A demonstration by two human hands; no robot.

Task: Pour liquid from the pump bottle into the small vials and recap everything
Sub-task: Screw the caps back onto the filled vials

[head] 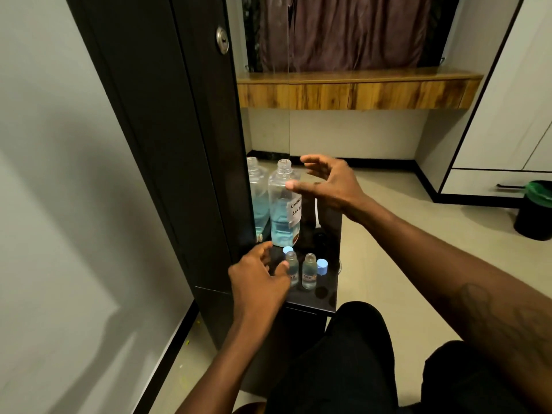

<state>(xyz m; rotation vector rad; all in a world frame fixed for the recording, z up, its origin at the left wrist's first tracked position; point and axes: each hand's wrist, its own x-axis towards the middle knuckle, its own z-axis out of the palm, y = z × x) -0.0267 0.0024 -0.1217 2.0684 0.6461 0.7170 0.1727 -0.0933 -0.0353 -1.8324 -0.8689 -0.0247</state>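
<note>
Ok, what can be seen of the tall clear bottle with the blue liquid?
The tall clear plastic bottle stands upright on the glossy black tabletop, beside the mirror that reflects it. Its threaded neck is open, no pump on it. Blue liquid fills roughly the lower half. A white handwritten label sits on its right side. The open right hand hovers by its shoulder; contact cannot be told.
</note>
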